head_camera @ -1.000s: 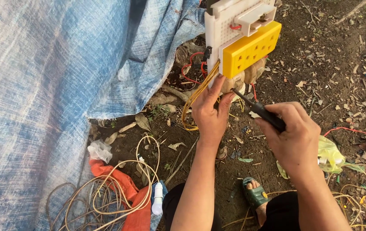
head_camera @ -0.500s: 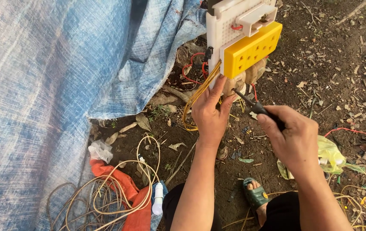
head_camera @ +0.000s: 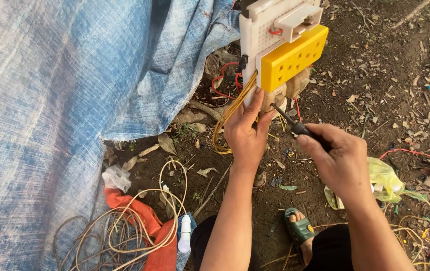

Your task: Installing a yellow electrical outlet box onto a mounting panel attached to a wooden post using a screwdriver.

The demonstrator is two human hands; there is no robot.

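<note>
- A white electrical board (head_camera: 262, 35) stands upright on the ground at the top of the view, with a yellow socket block (head_camera: 293, 57) fixed to its front and a white box (head_camera: 299, 21) above that
- The left hand (head_camera: 245, 131) reaches up from below and grips the board's lower edge, thumb and fingers closed on it beside a bundle of yellow wires (head_camera: 230, 113)
- The right hand (head_camera: 339, 160), just right of the left, is wrapped around the black handle of a screwdriver (head_camera: 293, 123); the thin shaft points up and left, its tip at the underside of the socket block, close to the left fingertips
- Red wires (head_camera: 222, 83) loop behind the board, left of the left hand
- Further left, a blue tarpaulin (head_camera: 64, 90) covers the ground
- Below the left forearm lie pale coiled cables (head_camera: 119, 226) on an orange cloth (head_camera: 144, 226)
- Between the forearms, a foot in a green sandal (head_camera: 299, 230) rests on bare soil
- Right of the right wrist sits a crumpled yellow-green bag (head_camera: 386, 178)
</note>
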